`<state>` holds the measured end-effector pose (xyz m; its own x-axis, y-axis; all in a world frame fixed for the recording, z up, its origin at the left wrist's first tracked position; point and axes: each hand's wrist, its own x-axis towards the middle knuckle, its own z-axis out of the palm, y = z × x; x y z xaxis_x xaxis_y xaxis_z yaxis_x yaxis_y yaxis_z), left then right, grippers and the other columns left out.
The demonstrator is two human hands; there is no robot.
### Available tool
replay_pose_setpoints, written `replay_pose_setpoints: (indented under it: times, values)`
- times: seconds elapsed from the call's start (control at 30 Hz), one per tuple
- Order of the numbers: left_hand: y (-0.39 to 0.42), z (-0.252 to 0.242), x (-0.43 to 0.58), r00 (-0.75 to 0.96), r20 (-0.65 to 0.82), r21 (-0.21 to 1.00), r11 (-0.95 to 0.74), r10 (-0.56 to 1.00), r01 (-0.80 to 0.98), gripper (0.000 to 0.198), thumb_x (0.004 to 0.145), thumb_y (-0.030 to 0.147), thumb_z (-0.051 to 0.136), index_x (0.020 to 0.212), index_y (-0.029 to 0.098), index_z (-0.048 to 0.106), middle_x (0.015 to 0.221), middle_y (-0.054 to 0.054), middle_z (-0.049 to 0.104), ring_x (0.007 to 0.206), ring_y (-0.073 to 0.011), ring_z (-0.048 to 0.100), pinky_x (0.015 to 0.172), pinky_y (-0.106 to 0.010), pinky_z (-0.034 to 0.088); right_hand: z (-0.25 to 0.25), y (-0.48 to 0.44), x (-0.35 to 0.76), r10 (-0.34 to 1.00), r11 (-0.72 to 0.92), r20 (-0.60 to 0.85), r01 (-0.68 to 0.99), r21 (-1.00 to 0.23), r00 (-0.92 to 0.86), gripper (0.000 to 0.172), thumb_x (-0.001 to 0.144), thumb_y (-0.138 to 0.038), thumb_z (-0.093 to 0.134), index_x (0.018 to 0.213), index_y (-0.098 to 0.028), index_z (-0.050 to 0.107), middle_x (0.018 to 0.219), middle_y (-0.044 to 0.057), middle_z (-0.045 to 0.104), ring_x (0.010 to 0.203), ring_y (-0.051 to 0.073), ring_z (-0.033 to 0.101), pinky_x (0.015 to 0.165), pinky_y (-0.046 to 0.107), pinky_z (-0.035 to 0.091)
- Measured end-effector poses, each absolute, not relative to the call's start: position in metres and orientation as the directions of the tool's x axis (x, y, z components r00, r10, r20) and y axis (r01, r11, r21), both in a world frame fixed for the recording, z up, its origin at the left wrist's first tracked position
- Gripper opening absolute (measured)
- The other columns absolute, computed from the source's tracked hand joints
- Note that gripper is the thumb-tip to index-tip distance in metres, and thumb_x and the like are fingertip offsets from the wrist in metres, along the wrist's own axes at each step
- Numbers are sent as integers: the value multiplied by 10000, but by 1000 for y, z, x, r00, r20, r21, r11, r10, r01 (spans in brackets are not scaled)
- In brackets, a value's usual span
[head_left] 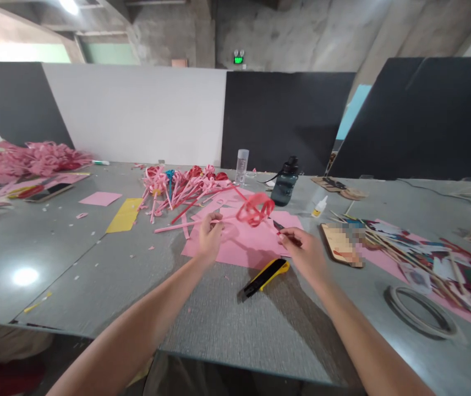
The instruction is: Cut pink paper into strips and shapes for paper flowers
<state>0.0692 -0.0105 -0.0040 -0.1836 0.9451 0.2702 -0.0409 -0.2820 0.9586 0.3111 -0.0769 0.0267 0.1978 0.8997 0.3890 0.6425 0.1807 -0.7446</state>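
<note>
My left hand (211, 236) is closed around the pink stem of a paper flower (256, 209), whose looped red and pink strips hang over a stack of pink paper (235, 247). The stem's free end sticks out to the left of my fingers. On the other side of the flower, my right hand (299, 245) is closed on a thin dark tool (277, 225). Only its tip shows, so its kind is unclear. A bit of red shows at my right fingertips. Below the paper lies a yellow and black box cutter (266, 276).
Finished-looking pink and red paper flowers (186, 190) lie behind my hands. A dark water bottle (285, 182), clear bottle (241, 166) and glue bottle (320, 207) stand farther back. At right are a phone (337, 245), sticks and a tape roll (421, 312). Yellow paper (124, 215) lies left.
</note>
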Motion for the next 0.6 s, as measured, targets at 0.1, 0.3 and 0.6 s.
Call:
replay_pose_setpoints:
  times: [0.1, 0.3, 0.6]
  values:
    - [-8, -5, 69, -149, 280, 960, -275, 948, 53, 219, 801, 219, 487, 999, 196, 577, 888, -18, 608, 727, -131, 566, 623, -230, 452, 24, -76, 313, 903, 168, 380, 647, -744, 203, 270, 884, -390, 553, 988, -205, 720, 817, 67, 772, 751, 232, 727, 704, 344, 547]
    - [-9, -1, 63, 52, 322, 871, -318, 945, 374, 238, 837, 174, 480, 1050, 194, 584, 1041, -73, 664, 869, -180, 638, 719, -285, 504, 22, -76, 319, 883, 155, 427, 737, -658, 195, 222, 851, -382, 611, 957, -220, 719, 869, 64, 777, 757, 234, 717, 680, 331, 527]
    - [-34, -4, 69, 309, 311, 465, -427, 899, 775, 359, 855, 275, 606, 1191, 155, 653, 1349, -196, 595, 1286, -386, 490, 1046, -546, 407, 78, 3, 276, 863, 173, 505, 929, -326, 16, 224, 899, -276, 591, 1091, -245, 703, 964, 75, 782, 909, 280, 701, 780, 363, 493]
